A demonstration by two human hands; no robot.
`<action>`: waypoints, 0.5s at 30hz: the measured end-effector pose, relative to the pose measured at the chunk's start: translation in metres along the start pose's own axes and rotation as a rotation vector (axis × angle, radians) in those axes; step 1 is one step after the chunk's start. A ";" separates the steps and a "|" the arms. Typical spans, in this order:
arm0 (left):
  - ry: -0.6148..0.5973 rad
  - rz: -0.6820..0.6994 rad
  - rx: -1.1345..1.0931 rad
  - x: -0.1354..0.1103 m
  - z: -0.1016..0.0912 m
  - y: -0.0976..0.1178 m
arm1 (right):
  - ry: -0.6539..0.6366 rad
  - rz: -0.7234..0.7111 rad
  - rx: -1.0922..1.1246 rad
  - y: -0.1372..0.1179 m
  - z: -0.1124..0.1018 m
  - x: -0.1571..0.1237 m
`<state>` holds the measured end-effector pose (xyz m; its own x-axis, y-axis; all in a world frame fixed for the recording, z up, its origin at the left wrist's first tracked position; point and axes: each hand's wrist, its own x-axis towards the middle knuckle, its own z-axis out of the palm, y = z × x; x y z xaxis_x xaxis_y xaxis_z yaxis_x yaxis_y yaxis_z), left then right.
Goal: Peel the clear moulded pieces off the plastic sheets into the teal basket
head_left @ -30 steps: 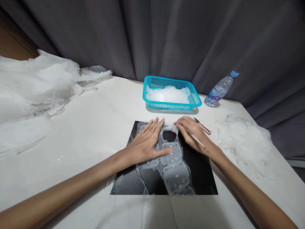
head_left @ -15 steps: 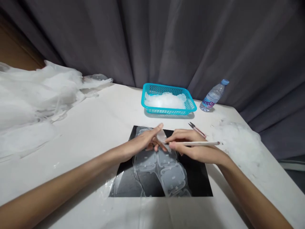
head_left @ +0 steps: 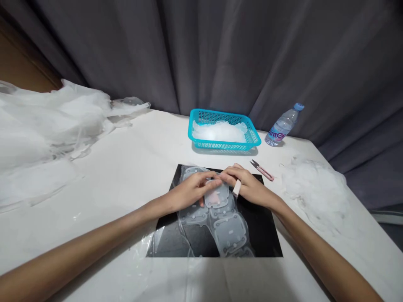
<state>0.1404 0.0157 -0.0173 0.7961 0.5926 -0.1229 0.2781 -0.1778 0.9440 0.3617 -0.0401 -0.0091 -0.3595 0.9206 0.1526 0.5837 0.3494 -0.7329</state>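
My left hand (head_left: 197,188) is closed on one translucent, rounded-square plastic piece (head_left: 217,196) with small round dots along its edge, thumb in front and fingers behind. At the piece's top edge, the fingertips of my right hand (head_left: 244,182) meet those of my left. A slim white pen-like tool (head_left: 236,188) is tucked in my right hand, its blunt end facing me and its tip hidden. Under both hands, a linked strip of similar translucent pieces (head_left: 230,233) lies on a black mat (head_left: 264,235).
A blue basket (head_left: 225,146) holding translucent pieces stands behind the mat. Pink-handled thread snips (head_left: 262,171) lie right of it, with a water bottle (head_left: 283,126) farther back. Clear film scraps (head_left: 317,193) lie right; a large pile of translucent sheets (head_left: 47,126) fills the left.
The piece between my hands has turned to face me and come lower. My right hand has rotated, so the white tool, previously pointing right, now points toward me.
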 end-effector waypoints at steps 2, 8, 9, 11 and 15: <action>0.018 0.027 0.053 -0.002 0.004 -0.002 | 0.067 0.039 0.048 -0.003 0.006 0.002; 0.171 0.389 0.538 -0.023 0.029 -0.003 | 0.231 0.172 -0.234 0.010 0.015 0.010; 0.147 0.450 0.564 -0.026 0.032 -0.002 | 0.271 0.207 -0.291 0.013 0.015 0.012; 0.123 0.493 0.528 -0.029 0.033 -0.001 | 0.305 0.249 -0.331 0.020 0.011 0.015; 0.263 0.234 0.161 -0.019 0.018 0.000 | 0.324 0.207 -0.309 0.018 -0.007 0.012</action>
<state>0.1349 -0.0091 -0.0206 0.6886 0.6990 0.1928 0.2029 -0.4410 0.8743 0.3727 -0.0218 -0.0159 0.0032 0.9658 0.2593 0.8254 0.1438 -0.5459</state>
